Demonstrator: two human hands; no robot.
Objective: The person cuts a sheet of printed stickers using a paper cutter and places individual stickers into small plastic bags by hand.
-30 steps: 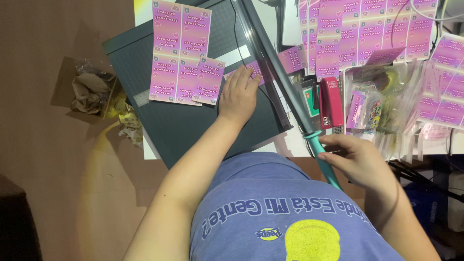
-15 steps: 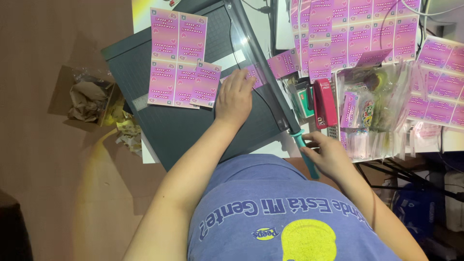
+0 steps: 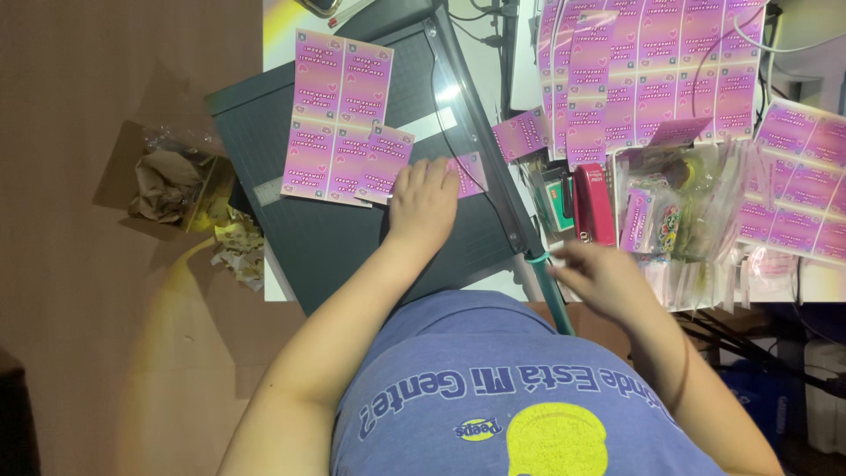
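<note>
**A:** While the left hand (image 3: 425,201) lies flat, palm down, on the dark grey paper trimmer (image 3: 352,238), what's it actually pinning? Looks like the pink strip of labels (image 3: 467,174) to me.

**B:** Yep, fingers spread and pressing, not gripping anything. The strip pokes out from under the fingertips toward the cutting edge, so it lies just ahead and to the right of that hand, touching it. Long axis of the strip runs roughly across the board, pretty much crosswise to the blade arm (image 3: 480,145).

**A:** And the right hand (image 3: 608,280)?

**B:** It's down at the near end of the blade arm, by the teal handle (image 3: 548,291). It's motion-blurred, so I can't tell whether the fingers are closed around the handle or just beside it. The arm itself lies low along the right edge of the board, running diagonally away from the person.

**A:** So left hand is nearer the strip, right hand nearer the handle.

**B:** Exactly. The bigger pink label sheet (image 3: 339,115) lies on the board just left of the left hand, overlapping a smaller piece. Over on the tabletop (image 3: 480,284), right of the trimmer, there's a red stapler (image 3: 593,204), more sheets of labels (image 3: 652,70), and clear bags of small goodies (image 3: 687,220). A cardboard box of crumpled paper (image 3: 167,185) is on the floor to the left.
</note>
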